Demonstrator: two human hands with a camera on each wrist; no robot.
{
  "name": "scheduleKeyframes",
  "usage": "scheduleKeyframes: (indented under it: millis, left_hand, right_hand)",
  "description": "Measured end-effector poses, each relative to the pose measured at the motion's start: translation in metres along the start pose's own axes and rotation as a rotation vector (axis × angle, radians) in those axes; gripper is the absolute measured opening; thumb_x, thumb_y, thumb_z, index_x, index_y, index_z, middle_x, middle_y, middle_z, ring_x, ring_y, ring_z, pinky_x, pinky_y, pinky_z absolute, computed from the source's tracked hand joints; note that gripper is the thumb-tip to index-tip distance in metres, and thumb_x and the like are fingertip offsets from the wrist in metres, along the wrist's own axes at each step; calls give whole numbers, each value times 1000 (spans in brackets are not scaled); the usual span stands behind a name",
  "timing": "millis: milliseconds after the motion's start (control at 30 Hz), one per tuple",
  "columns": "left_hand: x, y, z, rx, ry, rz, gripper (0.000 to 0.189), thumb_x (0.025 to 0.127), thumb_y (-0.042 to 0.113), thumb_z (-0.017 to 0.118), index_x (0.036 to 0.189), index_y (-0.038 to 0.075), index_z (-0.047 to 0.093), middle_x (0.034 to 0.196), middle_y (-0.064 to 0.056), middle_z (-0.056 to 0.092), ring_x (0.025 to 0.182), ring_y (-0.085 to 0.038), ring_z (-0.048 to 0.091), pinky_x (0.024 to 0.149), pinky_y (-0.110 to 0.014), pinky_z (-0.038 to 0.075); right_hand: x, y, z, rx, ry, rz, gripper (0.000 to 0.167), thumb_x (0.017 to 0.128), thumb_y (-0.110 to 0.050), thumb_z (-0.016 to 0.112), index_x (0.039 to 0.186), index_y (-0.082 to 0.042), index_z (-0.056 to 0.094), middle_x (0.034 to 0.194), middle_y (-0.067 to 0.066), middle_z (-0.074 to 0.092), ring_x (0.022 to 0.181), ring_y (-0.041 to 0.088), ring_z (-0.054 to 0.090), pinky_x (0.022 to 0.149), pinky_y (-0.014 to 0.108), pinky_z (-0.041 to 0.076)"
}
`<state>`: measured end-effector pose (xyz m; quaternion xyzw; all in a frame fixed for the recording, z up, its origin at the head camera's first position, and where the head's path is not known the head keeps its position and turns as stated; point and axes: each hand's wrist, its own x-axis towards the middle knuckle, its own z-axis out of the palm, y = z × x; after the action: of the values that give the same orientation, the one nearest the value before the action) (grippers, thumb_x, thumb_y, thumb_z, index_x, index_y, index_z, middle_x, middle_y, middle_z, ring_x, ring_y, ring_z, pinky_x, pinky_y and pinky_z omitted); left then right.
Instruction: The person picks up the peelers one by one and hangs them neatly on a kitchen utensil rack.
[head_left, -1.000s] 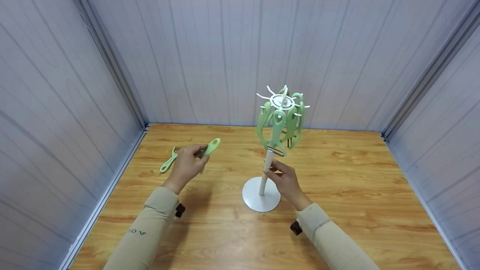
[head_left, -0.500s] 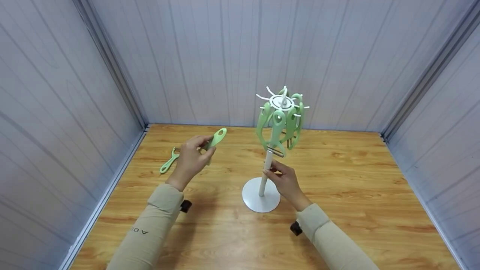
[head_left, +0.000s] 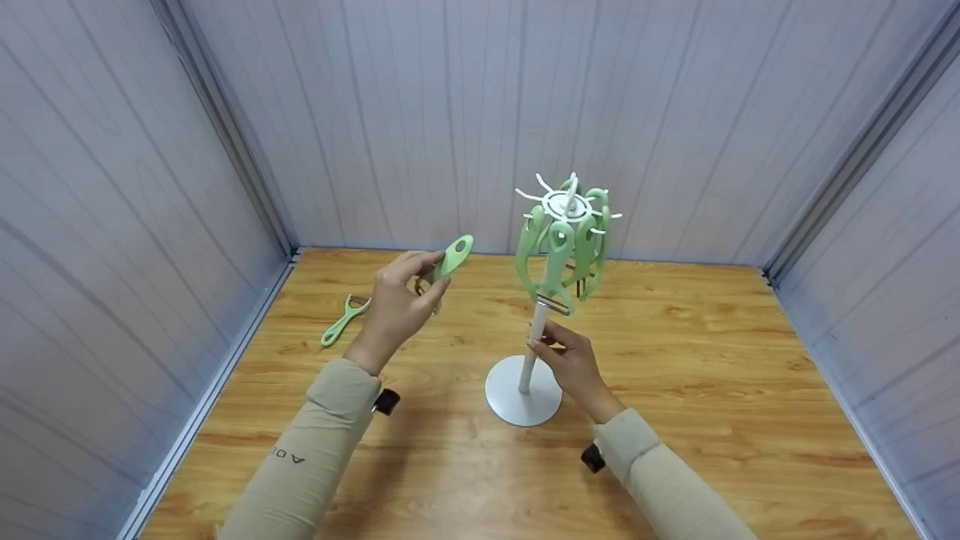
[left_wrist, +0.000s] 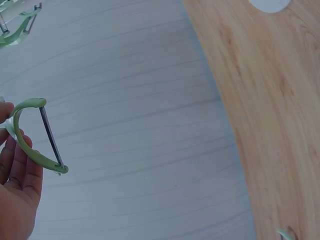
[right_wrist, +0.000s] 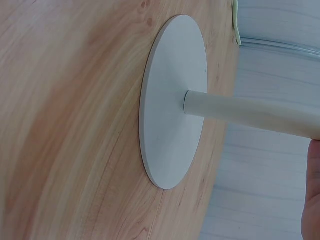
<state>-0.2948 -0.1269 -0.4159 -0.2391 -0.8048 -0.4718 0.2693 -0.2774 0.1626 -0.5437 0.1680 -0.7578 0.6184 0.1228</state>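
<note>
My left hand (head_left: 403, 304) pinches a light green peeler (head_left: 456, 255) above the table, its holed handle end pointing up and to the right. In the left wrist view, the Y-shaped head of that peeler (left_wrist: 36, 159) and its metal blade show beyond the fingers. With thumb and fingers my right hand (head_left: 574, 364) grips the pole of a white rack (head_left: 538, 321). The rack stands upright on a round base (right_wrist: 172, 115). Several green peelers (head_left: 555, 259) hang by their handle holes from its hooks; some hooks at the upper left carry nothing.
Another green peeler (head_left: 341, 322) lies on the wooden table (head_left: 697, 360) left of my left hand. Pale panel walls (head_left: 450, 112) enclose the table at the back and both sides.
My left hand has moved up and to the right with the peeler, closer to the rack. My right hand has stayed on the pole.
</note>
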Motion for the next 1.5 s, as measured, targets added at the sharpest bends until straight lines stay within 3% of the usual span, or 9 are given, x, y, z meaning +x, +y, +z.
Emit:
scheduleKeyframes:
  millis: [100,333,600,767,1000,1167,1500]
  left_hand:
    - [4,6,1,-13,5,16,29,96,2,81,125,-3,78,115,-17,77,96,-27,73,77,-37,61]
    - [16,19,3,-33,32,63,31,96,0,81,126,-4,77,117,-18,77,100,-28,74,91,-40,64]
    - [28,31,5,-41,56,129,31,96,1,81,126,-6,76,117,-21,77,100,-30,74,89,-43,64]
    - [35,38,6,-63,68,154,31,97,1,80,126,-6,76,116,-20,77,101,-31,73,93,-38,63]
    - [43,51,10,-120,73,165,31,96,1,80,126,-6,76,116,-20,77,101,-31,73,94,-43,64]
    - [48,57,17,-155,84,186,30,96,1,79,125,-7,76,115,-20,77,99,-30,73,92,-36,63]
    - [54,64,33,-250,61,155,30,98,0,77,126,-9,75,117,-22,77,99,-31,73,93,-37,64]
  right_hand:
    - [-1,0,0,2,0,16,29,101,0,74,130,4,76,112,24,78,95,7,67,80,17,61]
    - [-1,-1,0,6,-2,-8,30,100,2,73,130,6,74,112,27,77,94,7,67,79,17,62]
    - [0,-1,1,8,5,9,29,99,3,74,129,5,75,111,24,78,93,6,67,79,17,61]
    - [-1,-2,1,5,3,-1,28,99,3,74,127,6,75,111,25,77,94,5,67,79,17,61]
    - [-1,1,1,1,0,-53,25,100,4,72,125,8,75,109,28,76,93,4,67,78,17,62]
    - [-1,2,0,3,0,-53,24,100,2,73,124,5,77,109,29,76,93,6,67,78,17,62]
    - [0,0,1,36,2,-49,27,99,6,74,125,10,75,111,28,77,93,6,66,78,17,61]
